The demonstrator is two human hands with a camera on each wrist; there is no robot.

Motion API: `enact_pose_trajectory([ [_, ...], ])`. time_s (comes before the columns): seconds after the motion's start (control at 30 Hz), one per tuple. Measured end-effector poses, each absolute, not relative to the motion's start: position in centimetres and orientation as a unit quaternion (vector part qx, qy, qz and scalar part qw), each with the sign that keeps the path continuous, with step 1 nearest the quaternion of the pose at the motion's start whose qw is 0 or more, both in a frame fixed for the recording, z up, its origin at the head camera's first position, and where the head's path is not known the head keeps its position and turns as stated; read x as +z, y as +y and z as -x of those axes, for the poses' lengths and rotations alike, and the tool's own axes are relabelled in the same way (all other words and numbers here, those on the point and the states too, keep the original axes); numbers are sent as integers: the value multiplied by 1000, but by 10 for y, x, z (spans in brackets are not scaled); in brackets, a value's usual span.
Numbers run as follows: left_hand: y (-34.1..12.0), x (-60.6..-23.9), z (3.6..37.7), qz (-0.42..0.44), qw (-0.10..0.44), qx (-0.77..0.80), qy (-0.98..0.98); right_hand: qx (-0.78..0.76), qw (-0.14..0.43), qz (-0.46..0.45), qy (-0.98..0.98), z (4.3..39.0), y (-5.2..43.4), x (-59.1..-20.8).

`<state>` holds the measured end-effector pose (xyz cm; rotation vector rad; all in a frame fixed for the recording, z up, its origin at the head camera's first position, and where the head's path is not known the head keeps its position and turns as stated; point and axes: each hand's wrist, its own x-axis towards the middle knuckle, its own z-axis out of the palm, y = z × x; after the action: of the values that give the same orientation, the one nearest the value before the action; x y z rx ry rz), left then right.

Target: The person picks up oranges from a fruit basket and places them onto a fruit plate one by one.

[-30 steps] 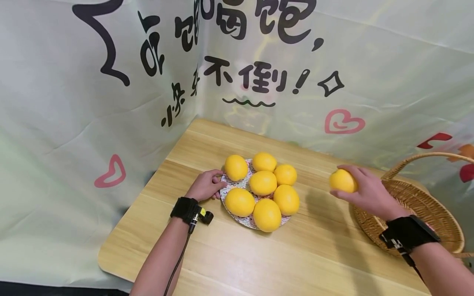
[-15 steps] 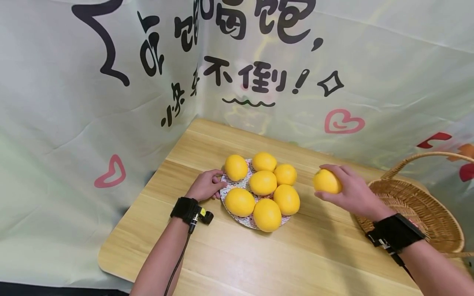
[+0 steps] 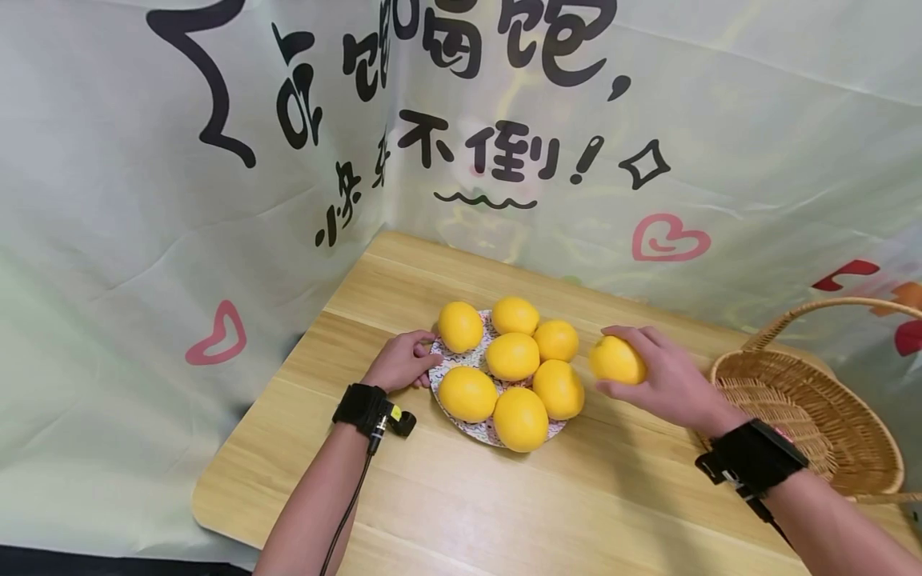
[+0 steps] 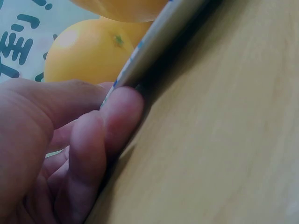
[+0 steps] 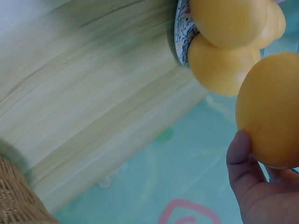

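Observation:
A round patterned plate (image 3: 441, 356) bears several oranges (image 3: 512, 356) close together. At its left rim my left hand (image 3: 399, 362) pinches the edge; in the left wrist view the thumb lies on the upper side and a curled fingertip (image 4: 124, 112) is under the rim. My right hand (image 3: 670, 380) holds another orange (image 3: 617, 360) between thumb and fingers, just right of the plate. That held orange (image 5: 273, 109) fills the right side of the right wrist view, overlapping the fruit on the plate there.
A wicker basket (image 3: 864, 416) with a tall handle stands at the right, behind my right wrist. The wooden table (image 3: 461, 512) meets a printed cloth backdrop (image 3: 576, 224) at the back and left. A cable (image 3: 348, 512) runs along my left forearm.
My right hand has moved left with the orange, from beside the basket to near the plate. The left hand stays at the plate's rim.

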<state>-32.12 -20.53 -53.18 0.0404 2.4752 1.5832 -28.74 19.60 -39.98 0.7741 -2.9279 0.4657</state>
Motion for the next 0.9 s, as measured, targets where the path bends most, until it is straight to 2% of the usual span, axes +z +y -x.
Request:
enact_pose_trajectory([
  [0.9,-206,-533,322,-16,101,537,838,173,-8,-295,-940,292,145,-409],
])
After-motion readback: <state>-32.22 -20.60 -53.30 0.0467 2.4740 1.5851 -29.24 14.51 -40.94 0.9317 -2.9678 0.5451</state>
